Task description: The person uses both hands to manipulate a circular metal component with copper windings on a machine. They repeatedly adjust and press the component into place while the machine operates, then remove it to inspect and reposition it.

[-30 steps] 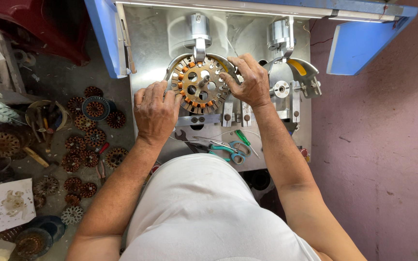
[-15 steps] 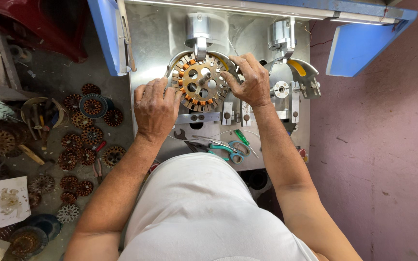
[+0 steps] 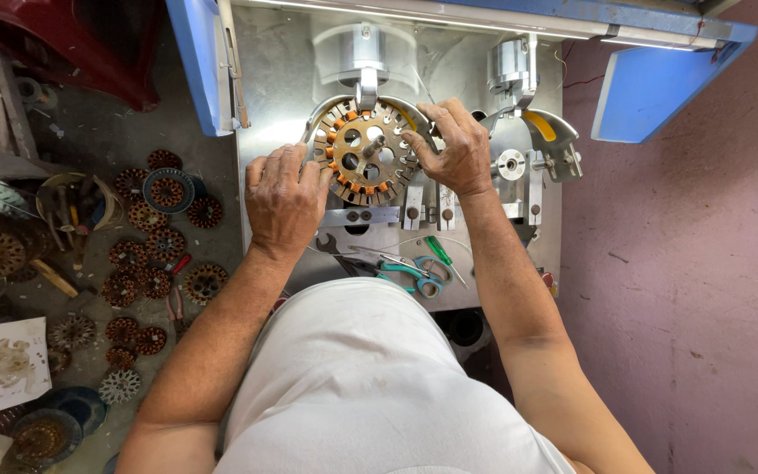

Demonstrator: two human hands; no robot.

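Note:
A round metal stator [image 3: 368, 151] with orange-wound slots sits on the spindle of a grey winding machine [image 3: 274, 79]. My left hand [image 3: 284, 200] rests against the stator's lower left rim, fingers curled on it. At the right rim my right hand [image 3: 454, 149] grips the edge, fingers bent over it. Both hands touch the stator from opposite sides. A small shaft stands at the stator's centre.
Scissors with teal handles [image 3: 412, 274], a green-handled screwdriver [image 3: 439, 252] and a spanner [image 3: 331, 246] lie on the machine's front ledge. A metal guide arm with a yellow part [image 3: 544, 132] stands to the right. Several wound stators [image 3: 155, 250] litter the floor at left.
Both hands stay on the stator, and the left hand has shifted slightly on the rim. The view has drifted a little.

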